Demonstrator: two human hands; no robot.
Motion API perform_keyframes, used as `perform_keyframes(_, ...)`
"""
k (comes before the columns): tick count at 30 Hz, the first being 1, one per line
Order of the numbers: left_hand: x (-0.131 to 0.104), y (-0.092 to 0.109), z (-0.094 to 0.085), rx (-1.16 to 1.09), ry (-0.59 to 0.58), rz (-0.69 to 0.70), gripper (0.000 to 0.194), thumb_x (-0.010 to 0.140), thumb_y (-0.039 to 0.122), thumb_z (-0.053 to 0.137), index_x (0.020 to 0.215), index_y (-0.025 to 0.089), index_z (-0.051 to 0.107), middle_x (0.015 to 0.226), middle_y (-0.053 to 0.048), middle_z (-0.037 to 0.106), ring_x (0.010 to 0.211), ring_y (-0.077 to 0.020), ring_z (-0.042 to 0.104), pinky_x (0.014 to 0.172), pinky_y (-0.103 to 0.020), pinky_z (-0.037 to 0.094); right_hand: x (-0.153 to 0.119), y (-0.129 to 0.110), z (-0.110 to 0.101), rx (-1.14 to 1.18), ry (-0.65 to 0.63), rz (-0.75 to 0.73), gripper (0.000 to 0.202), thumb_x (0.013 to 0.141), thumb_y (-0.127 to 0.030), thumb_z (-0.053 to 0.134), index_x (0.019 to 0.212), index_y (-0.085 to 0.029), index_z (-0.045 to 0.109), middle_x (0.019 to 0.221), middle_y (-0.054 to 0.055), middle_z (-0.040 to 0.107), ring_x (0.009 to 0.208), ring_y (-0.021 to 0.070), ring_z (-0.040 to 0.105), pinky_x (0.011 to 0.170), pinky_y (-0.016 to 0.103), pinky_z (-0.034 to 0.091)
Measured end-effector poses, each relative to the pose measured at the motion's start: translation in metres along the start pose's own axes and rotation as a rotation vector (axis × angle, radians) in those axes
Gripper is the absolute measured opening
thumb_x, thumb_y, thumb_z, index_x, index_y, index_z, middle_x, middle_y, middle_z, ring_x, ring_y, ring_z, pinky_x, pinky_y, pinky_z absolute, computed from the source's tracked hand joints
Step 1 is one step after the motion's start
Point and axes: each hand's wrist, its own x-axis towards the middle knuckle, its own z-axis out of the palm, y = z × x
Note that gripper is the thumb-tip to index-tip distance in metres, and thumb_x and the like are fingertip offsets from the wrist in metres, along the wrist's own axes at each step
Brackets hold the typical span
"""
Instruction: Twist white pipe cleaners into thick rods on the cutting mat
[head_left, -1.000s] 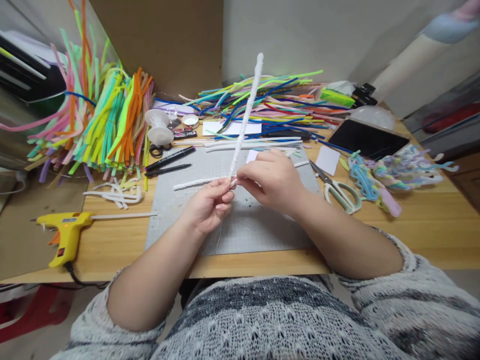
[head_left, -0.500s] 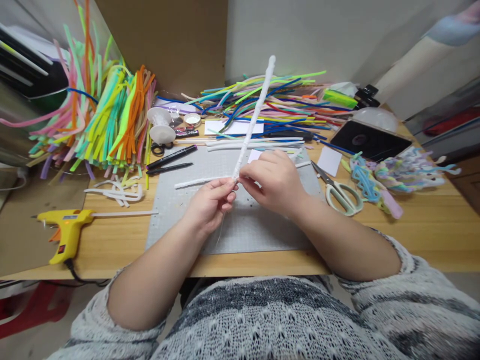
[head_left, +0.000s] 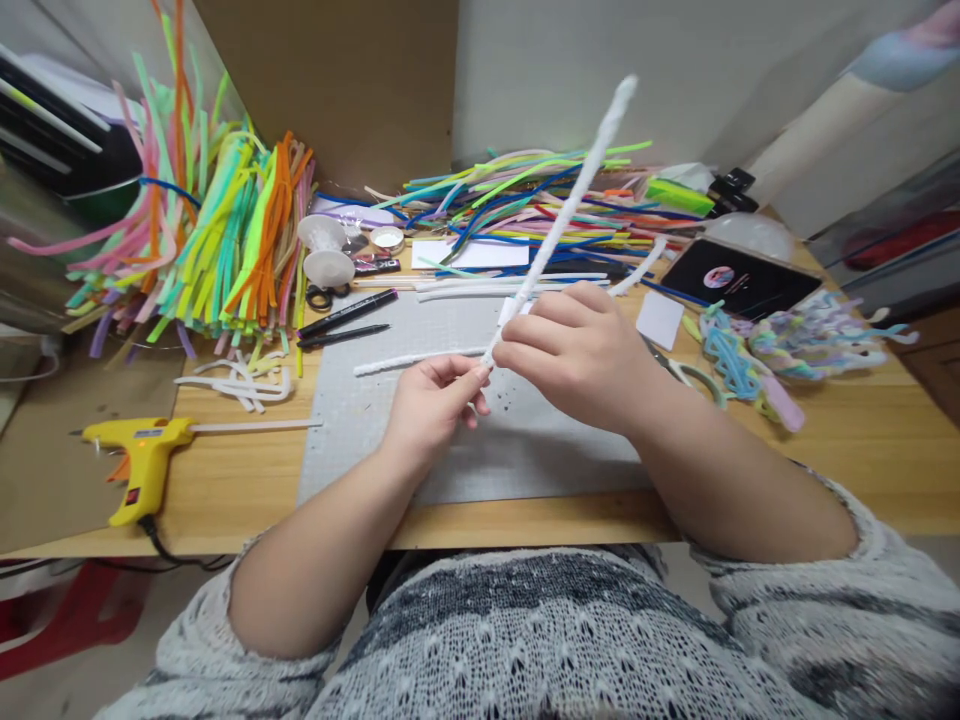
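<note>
A thick white pipe cleaner point(head_left: 571, 200) rises from my fingers and leans up to the right. My left hand point(head_left: 431, 402) pinches its lower end between thumb and forefinger. Just above, my right hand point(head_left: 581, 350) is closed around the lower stretch, its fingers bent over the stem. A thinner white arm point(head_left: 401, 361) runs out to the left behind my left hand; another white length point(head_left: 641, 268) shows beyond my right hand. Where these pieces meet is hidden by my fingers. Below lies a grey cutting mat point(head_left: 480, 480) with small dark specks.
A yellow glue gun point(head_left: 142, 455) lies at left, near white offcuts point(head_left: 236, 380). Bundled coloured pipe cleaners point(head_left: 247, 230) stand behind; loose ones point(head_left: 517, 200) lie along the back. Two black pens point(head_left: 345, 325) rest on the mat's edge. Scissors point(head_left: 701, 380) are partly behind my right forearm.
The upright pipe cleaner has tilted further right. My right hand has moved right and slightly down, now covering much of the scissors. My left hand has shifted a little right.
</note>
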Motion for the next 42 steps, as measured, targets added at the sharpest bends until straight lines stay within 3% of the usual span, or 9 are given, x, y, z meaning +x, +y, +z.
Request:
perform_keyframes(6, -0.009, 0.003, 0.002, 0.324, 0.039, 0.222, 0.013, 0.075, 0.022, 0.062, 0.064, 0.014, 0.061, 0.056, 0.001, 0.061, 0.042, -0.0058, 0.049, 0.043, -0.018, 0.039, 0.019, 0.004, -0.031, -0.052, -0.206, -0.176, 0.026, 0.094, -0.022, 0.035, 0.079, -0.023, 0.057, 0.085, 0.000, 0.059, 0.082, 0.0168, 0.045, 0.075, 0.034, 0.032)
perform_keyframes(10, -0.012, 0.002, -0.002, 0.674, 0.032, 0.534, 0.013, 0.076, 0.016, 0.058, 0.063, 0.015, 0.060, 0.052, 0.004, 0.056, 0.046, -0.0054, 0.046, 0.048, -0.018, 0.037, 0.039, 0.011, -0.037, 0.033, -0.299, -0.228, 0.031, 0.094, -0.018, 0.035, 0.075, -0.019, 0.059, 0.080, 0.001, 0.058, 0.084, 0.0156, 0.047, 0.078, 0.037, 0.031)
perform_keyframes(15, -0.011, -0.005, -0.008, 0.976, 0.061, 0.987, 0.009, 0.079, 0.011, 0.055, 0.076, 0.016, 0.062, 0.066, 0.000, 0.065, 0.057, -0.0081, 0.056, 0.058, -0.020, 0.042, 0.054, 0.021, -0.022, 0.245, -0.516, -0.161, 0.018, 0.082, -0.014, 0.057, 0.067, -0.019, 0.065, 0.066, -0.002, 0.061, 0.073, 0.0132, 0.049, 0.080, 0.040, 0.029)
perform_keyframes(21, -0.010, -0.012, -0.009, 1.077, 0.032, 1.166, 0.008, 0.079, 0.012, 0.057, 0.082, 0.014, 0.064, 0.070, -0.003, 0.069, 0.063, -0.0121, 0.061, 0.060, -0.023, 0.045, 0.058, 0.036, 0.010, 0.568, -0.776, 0.060, 0.008, 0.071, -0.024, 0.070, 0.064, -0.021, 0.069, 0.054, -0.007, 0.059, 0.051, 0.0059, 0.047, 0.060, 0.027, 0.035)
perform_keyframes(28, -0.008, -0.004, -0.005, 0.580, 0.098, 0.527, 0.008, 0.077, 0.019, 0.060, 0.073, 0.016, 0.066, 0.058, 0.001, 0.063, 0.046, -0.0065, 0.050, 0.047, -0.019, 0.039, 0.060, 0.014, -0.022, 0.091, -0.411, -0.019, 0.015, 0.078, -0.016, 0.060, 0.064, -0.020, 0.065, 0.072, -0.001, 0.064, 0.079, 0.0174, 0.058, 0.086, 0.046, 0.035)
perform_keyframes(31, -0.007, 0.003, -0.004, 0.320, 0.124, 0.309, 0.010, 0.074, 0.026, 0.065, 0.074, 0.016, 0.067, 0.057, 0.001, 0.062, 0.041, -0.0047, 0.044, 0.041, -0.017, 0.034, 0.042, 0.002, -0.034, 0.040, 0.206, 0.112, 0.024, 0.090, -0.021, 0.041, 0.089, -0.025, 0.065, 0.096, -0.001, 0.064, 0.094, 0.0145, 0.056, 0.094, 0.043, 0.034)
perform_keyframes(34, -0.006, 0.010, -0.004, 0.122, 0.058, 0.168, 0.013, 0.070, 0.028, 0.069, 0.072, 0.015, 0.065, 0.055, 0.002, 0.061, 0.038, -0.0034, 0.041, 0.038, -0.017, 0.031, 0.016, -0.010, -0.017, 0.170, 0.647, 0.378, 0.023, 0.089, -0.025, 0.040, 0.084, -0.021, 0.062, 0.078, 0.003, 0.062, 0.080, 0.0157, 0.057, 0.079, 0.037, 0.044)
perform_keyframes(37, -0.004, 0.015, -0.005, -0.062, -0.033, 0.043, 0.015, 0.066, 0.027, 0.070, 0.070, 0.014, 0.063, 0.054, 0.003, 0.058, 0.035, -0.0015, 0.037, 0.034, -0.015, 0.023, -0.001, -0.021, 0.011, 0.370, 0.586, 0.519, 0.020, 0.089, -0.024, 0.040, 0.084, -0.020, 0.059, 0.082, 0.006, 0.064, 0.085, 0.0184, 0.059, 0.078, 0.037, 0.046)
perform_keyframes(42, -0.002, 0.018, -0.009, -0.239, -0.141, -0.135, 0.020, 0.062, 0.026, 0.072, 0.069, 0.012, 0.060, 0.052, 0.006, 0.052, 0.032, 0.0014, 0.032, 0.033, -0.013, 0.017, 0.000, -0.028, 0.034, 0.652, 0.398, 0.387, 0.015, 0.089, -0.023, 0.044, 0.091, -0.019, 0.059, 0.089, 0.006, 0.064, 0.091, 0.0170, 0.059, 0.084, 0.035, 0.044)
